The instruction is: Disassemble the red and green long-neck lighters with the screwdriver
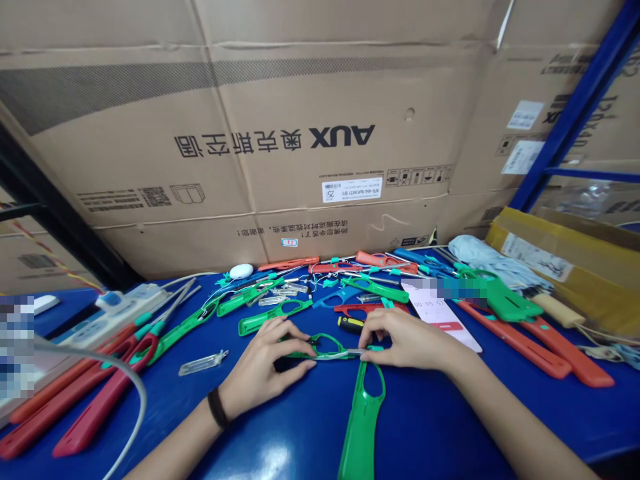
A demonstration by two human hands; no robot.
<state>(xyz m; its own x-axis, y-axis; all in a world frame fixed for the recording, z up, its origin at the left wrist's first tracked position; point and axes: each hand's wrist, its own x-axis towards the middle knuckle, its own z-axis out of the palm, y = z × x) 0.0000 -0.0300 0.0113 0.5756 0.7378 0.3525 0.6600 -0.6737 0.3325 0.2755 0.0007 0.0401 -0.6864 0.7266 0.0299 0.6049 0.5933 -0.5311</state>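
Observation:
My left hand (270, 357), with a dark band at the wrist, has its fingers around a green lighter casing (329, 345) that shows a looped trigger opening. A short metal tube (354, 352) sticks out of the casing's right end. My right hand (397, 337) pinches the far end of this tube; its fingertips partly hide it. Just below lies a loose green casing half (361, 427), its loop toward my right hand. A black-and-yellow screwdriver handle (351, 324) rests behind, beside the right fingers. To the left is a clear plastic fuel tank (203, 363).
Several lighter parts in green, red and blue (280, 315) are piled along the back. A phone (445, 320) showing a timer lies right of centre. Red lighters (95, 400) and a power strip (115, 307) are at left, a cardboard box (565, 267) at right.

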